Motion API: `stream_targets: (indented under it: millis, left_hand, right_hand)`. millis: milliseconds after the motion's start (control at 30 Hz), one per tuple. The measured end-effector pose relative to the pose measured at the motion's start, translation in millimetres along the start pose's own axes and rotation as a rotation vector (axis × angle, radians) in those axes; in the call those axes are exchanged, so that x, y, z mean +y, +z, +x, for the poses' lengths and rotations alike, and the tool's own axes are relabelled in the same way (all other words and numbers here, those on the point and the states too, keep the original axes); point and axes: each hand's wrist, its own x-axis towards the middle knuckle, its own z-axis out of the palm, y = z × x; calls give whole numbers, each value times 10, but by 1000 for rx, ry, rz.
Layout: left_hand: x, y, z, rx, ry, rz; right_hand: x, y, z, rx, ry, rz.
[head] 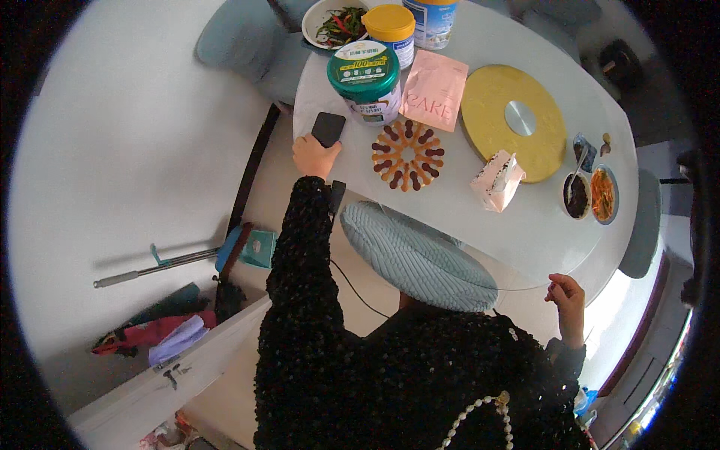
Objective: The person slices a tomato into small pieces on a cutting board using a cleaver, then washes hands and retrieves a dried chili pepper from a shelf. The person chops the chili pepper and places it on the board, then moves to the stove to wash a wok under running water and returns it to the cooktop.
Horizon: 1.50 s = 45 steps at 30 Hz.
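Note:
My left hand (316, 157) is around the lower end of a black smartphone (328, 129) at the left edge of the glass-topped table (450, 225). The thumb lies along the phone's right side. To its right is a round beaded mat (408, 156) in orange and dark brown. Behind the phone stands a formula tin with a green lid (364, 67). My right hand (566, 306) hovers by the near right table edge, fingers loosely curled, with no object visible in it. A padded grey-blue chair (419, 256) sits between my arms.
Pink pouch (435, 90), yellow turntable (506, 118), a crumpled pink-white packet (499, 180) against it. Bowl of dark food with spoon (576, 194), orange dish (603, 194) at right. Yellow-lidded tin (389, 34), bowl of greens (339, 27) at back. Cable (357, 289) below.

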Motion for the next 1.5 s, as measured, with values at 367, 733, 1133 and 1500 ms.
stream_targets:
  millis: [367,733,1133,1500]
  left_hand:
    - [60,-44,12,-34,-5,68]
    - [-243,-731,-219,-490,-153,-211]
    - [-994,-712,-906,-263,-106,-455]
    - [-719,-887,-956,-291,-3,-576]
  right_hand:
    - [27,135,-8,34,23,32]
    - [111,-25,117,-26,-19,44]
    - [135,-433,118,-58,-79,48]
    - [-63,-599,-109,20,-222,7]
